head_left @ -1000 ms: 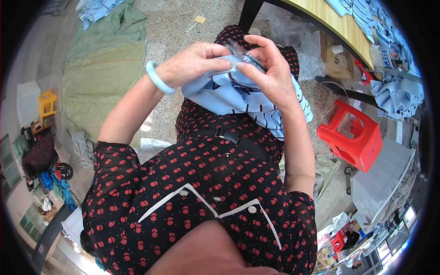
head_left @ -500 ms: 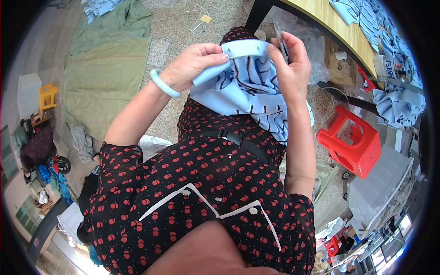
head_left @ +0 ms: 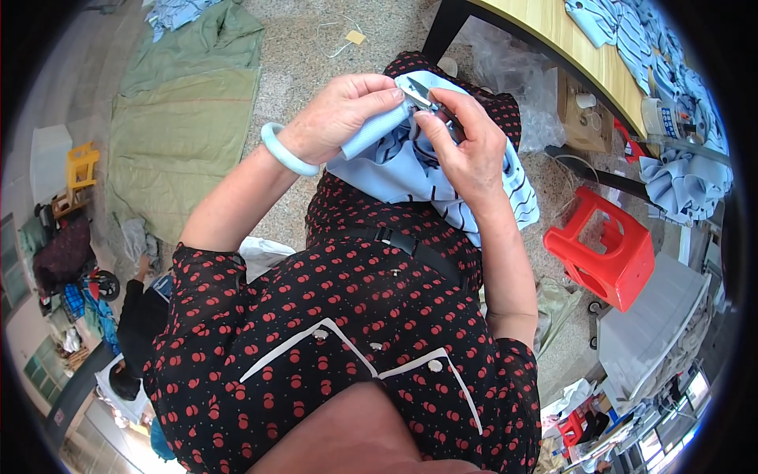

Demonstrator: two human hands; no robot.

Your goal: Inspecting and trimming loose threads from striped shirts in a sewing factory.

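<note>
A light blue garment with dark stripes [head_left: 387, 171] lies bunched over my lap. My left hand [head_left: 335, 114] pinches its plain blue band between thumb and fingers. Close against that band, my right hand [head_left: 472, 154] grips a small pair of thread snips [head_left: 420, 95], whose pointed metal blades are at the fabric edge beside my left fingertips. The snips' handle is mostly hidden in the right fingers. Whether the blades touch a thread is too small to tell.
A wooden table [head_left: 545, 22] at far right bears more blue striped garments [head_left: 612, 35]. Beneath it are clear plastic and a cardboard box [head_left: 580, 122]. A red stool [head_left: 600, 257] stands to my right. Green sheeting [head_left: 185, 150] covers floor on the left; a person in dark clothing [head_left: 144, 316] is behind it.
My right hand has moved left and brought the snips from upright beside the fabric to the band at my left fingers. The band is now folded. The person at left has come further into view.
</note>
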